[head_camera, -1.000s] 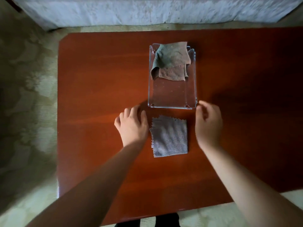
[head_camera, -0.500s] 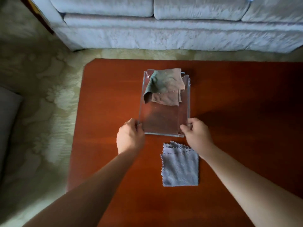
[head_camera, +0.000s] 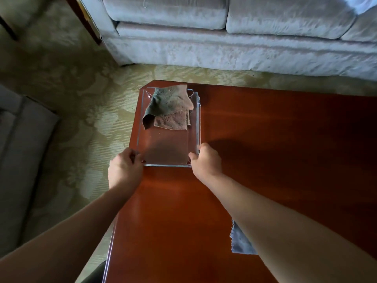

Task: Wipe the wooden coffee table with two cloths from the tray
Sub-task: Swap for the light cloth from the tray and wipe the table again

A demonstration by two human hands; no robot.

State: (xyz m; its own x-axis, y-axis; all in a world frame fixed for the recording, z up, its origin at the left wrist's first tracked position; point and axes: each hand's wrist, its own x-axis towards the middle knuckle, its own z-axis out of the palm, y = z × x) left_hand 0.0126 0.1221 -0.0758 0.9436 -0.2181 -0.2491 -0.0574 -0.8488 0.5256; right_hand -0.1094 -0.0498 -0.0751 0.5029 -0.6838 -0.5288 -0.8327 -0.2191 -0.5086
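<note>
At the bottom of the frame two bare forearms reach forward over a reddish-brown wooden bench (head_camera: pixel 265 139) with a glossy top that fills the lower right and centre; a grey cloth (head_camera: pixel 239 243) with a zigzag edge lies flat on it at lower right, partly hidden under the right forearm; towards the middle, the left hand (head_camera: pixel 124 170) is closed on the near left corner of a clear tray (head_camera: pixel 198 119), and the right hand (head_camera: pixel 206 162) is closed on its near right corner, fingers curled round the wall; the tray sits near the bench's far left corner, its left wall close to the edge; in its far half lies a crumpled green-and-brown cloth (head_camera: pixel 169 107), one corner draped over the far rim, while the near half shows the wood through the clear base; no writing can be read anywhere; left of the bench runs a pale patterned carpet (head_camera: pixel 81 111), with a grey upholstered piece at the left edge; across the top stands a light velvety sofa (head_camera: pixel 224 41), a dark wooden leg slanting beside it at upper left
</note>
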